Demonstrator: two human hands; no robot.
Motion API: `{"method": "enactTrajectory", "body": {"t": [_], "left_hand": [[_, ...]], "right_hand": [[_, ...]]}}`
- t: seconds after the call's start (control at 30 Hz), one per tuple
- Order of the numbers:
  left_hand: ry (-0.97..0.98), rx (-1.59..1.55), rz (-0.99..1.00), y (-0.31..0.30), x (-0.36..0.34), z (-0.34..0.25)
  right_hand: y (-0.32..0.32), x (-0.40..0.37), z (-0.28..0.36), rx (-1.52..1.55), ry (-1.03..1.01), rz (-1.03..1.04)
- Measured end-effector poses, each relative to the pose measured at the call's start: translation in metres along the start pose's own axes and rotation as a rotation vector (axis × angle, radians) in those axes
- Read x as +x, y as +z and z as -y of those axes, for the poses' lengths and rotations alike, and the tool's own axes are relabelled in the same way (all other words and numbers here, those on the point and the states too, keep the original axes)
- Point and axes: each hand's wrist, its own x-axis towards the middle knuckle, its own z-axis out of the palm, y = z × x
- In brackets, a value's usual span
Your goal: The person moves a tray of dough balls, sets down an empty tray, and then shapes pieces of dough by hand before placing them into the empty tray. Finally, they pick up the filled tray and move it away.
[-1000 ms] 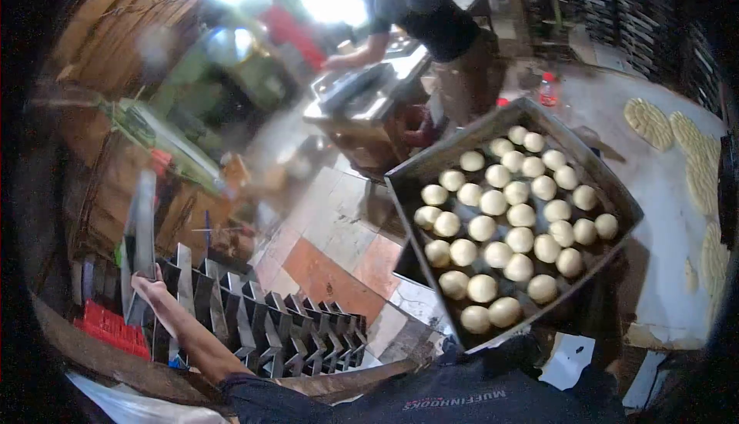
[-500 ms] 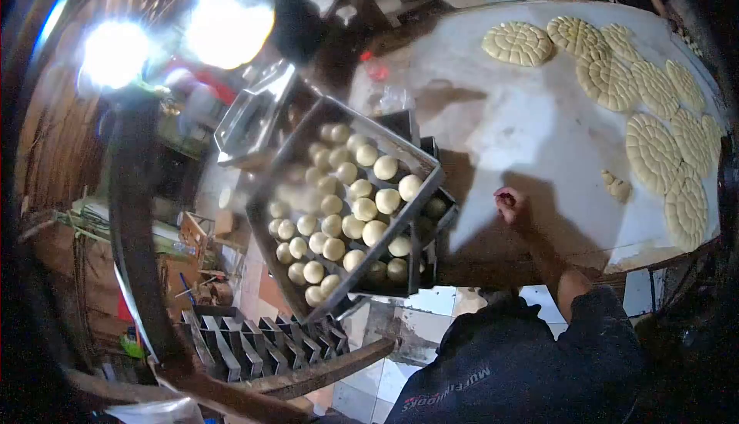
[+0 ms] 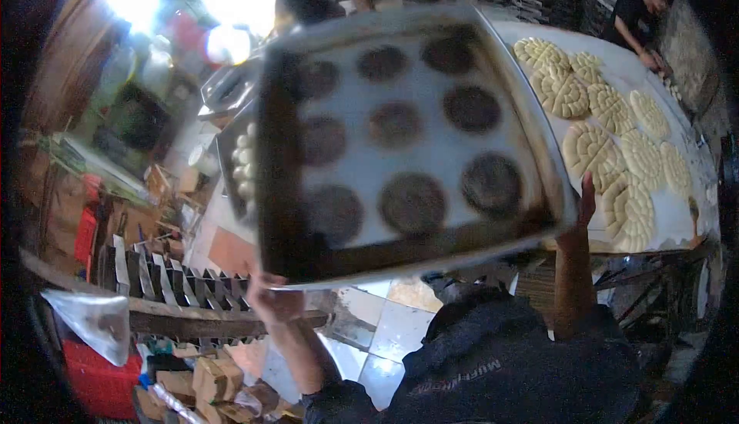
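A square metal baking tray (image 3: 354,158) with raised walls and several dark round marks on its base fills the middle of the view, slightly blurred and tilted. My left hand (image 3: 279,301) grips its near left corner from below, fingers closed at the rim. On the opposite side my right hand (image 3: 585,202) is at the tray's right wall, with a finger or thumb pointing up along it and the rest partly hidden. Behind the tray's left side, part of a tray of pale dough balls (image 3: 245,164) shows. Scored round dough pieces (image 3: 589,151) lie to the right.
The white table (image 3: 558,33) curves away at right, where a co-worker (image 3: 637,20) stands at its far end. Metal strip moulds (image 3: 165,278) line a wooden beam (image 3: 173,320) at left. Below are cardboard boxes (image 3: 215,378) and a red crate (image 3: 100,382).
The marked baking tray has come into view, held up between both hands. My left hand has appeared, and my right hand has left the table surface. The view has shifted, revealing the co-worker.
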Motion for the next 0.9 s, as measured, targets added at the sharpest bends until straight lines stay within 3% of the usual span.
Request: {"method": "enactTrajectory", "body": {"t": [0.1,0.17,0.27,0.37,0.43,0.47,0.5,0.53,0.6,0.63,0.67,0.7,0.77,0.87,0.9], "left_hand": [[-0.159,0.044,0.116,0.023,-0.040,0.038],[-0.292,0.159,0.115,0.003,-0.058,0.076],[-0.402,0.162,0.141,0.012,-0.053,0.129],[-0.493,0.148,-0.003,0.037,-0.038,0.167],[-0.463,0.214,-0.074,0.052,-0.037,0.189],[-0.429,0.273,-0.145,0.059,-0.034,0.201],[-0.416,0.284,-0.146,0.057,-0.033,0.218],[-0.409,0.337,-0.168,0.063,-0.035,0.226],[-0.344,0.411,-0.246,0.069,-0.037,0.256],[-0.335,0.451,-0.305,0.078,-0.039,0.264],[-0.316,0.507,-0.279,0.083,-0.043,0.276],[-0.331,0.558,-0.243,0.091,-0.043,0.283],[-0.323,0.734,-0.133,0.091,-0.045,0.295],[-0.322,0.844,0.069,0.124,-0.035,0.283],[-0.285,0.883,0.145,0.121,-0.032,0.287]], "right_hand": [[-0.085,-0.001,0.033,-0.220,0.025,-0.021],[-0.147,0.006,0.052,-0.392,0.068,0.036],[-0.284,0.043,0.086,-0.634,0.148,0.285],[-0.167,0.031,0.061,-0.646,0.198,-0.070],[-0.124,0.038,0.052,-0.706,0.271,-0.163],[-0.136,0.049,0.050,-0.773,0.329,-0.157],[-0.126,0.048,0.040,-0.944,0.058,-0.096],[-0.135,0.057,0.031,-0.864,0.060,-0.064],[-0.255,0.119,0.009,-0.917,0.016,-0.010],[-0.216,0.109,0.008,-0.827,0.107,-0.128],[-0.143,0.095,0.010,-0.734,0.196,-0.244],[-0.109,0.092,0.016,-0.598,0.273,-0.234],[-0.182,0.133,-0.027,-0.776,0.215,-0.364],[-0.123,0.143,-0.032,-0.672,0.193,-0.470],[-0.135,0.157,-0.036,-0.785,0.254,-0.347]]}}
